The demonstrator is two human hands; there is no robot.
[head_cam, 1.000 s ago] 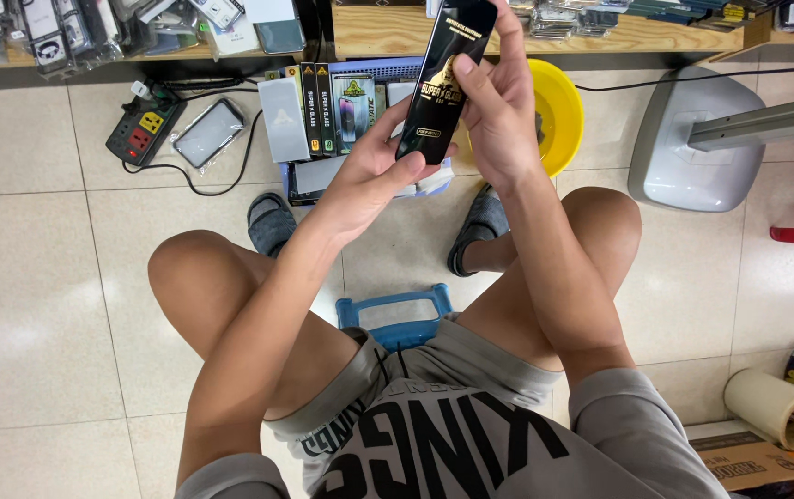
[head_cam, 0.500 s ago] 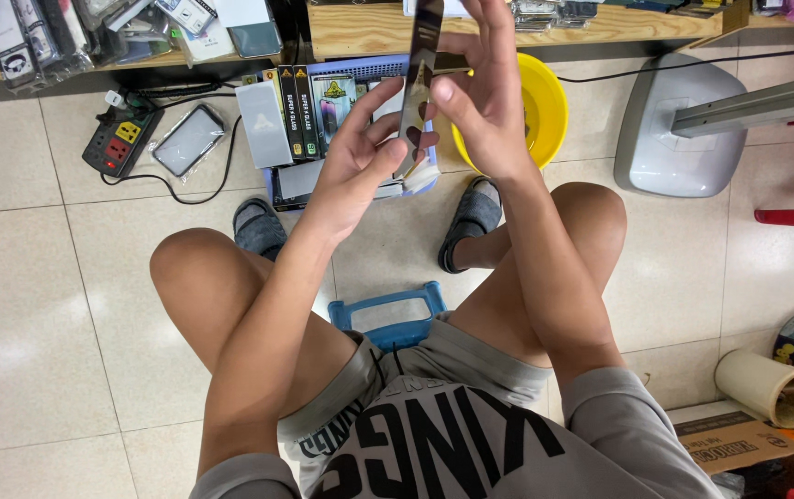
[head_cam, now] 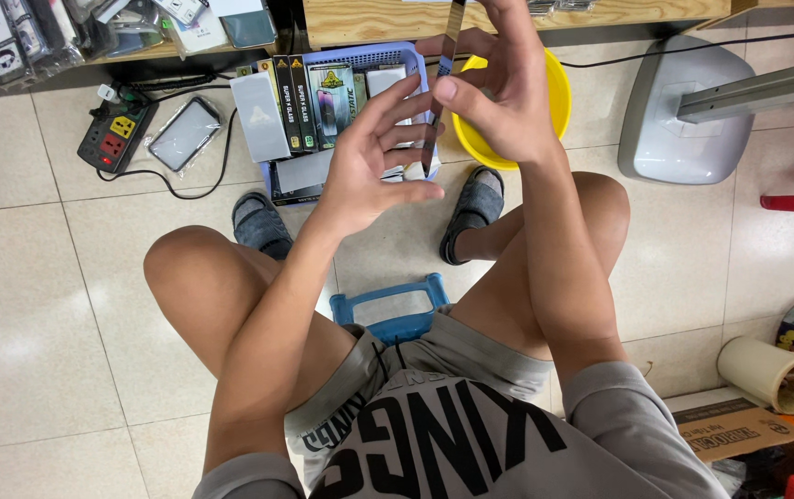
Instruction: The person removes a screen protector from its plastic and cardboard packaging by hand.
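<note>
Grip: my right hand pinches the slim box; my left hand is spread, fingertips at its lower end.
Axis: edge-on, long axis near upright, top tilted away.
Around: blue basket of packets and yellow bowl just beyond.
Room: bare floor left; fan base right.

Thin black glossy packet: slick, reflective card or plastic, seen edge-on. Pale floor tiles: glazed, smooth, mild sheen. Round yellow plastic bowl smooth; grey shorts matt cloth.
</note>
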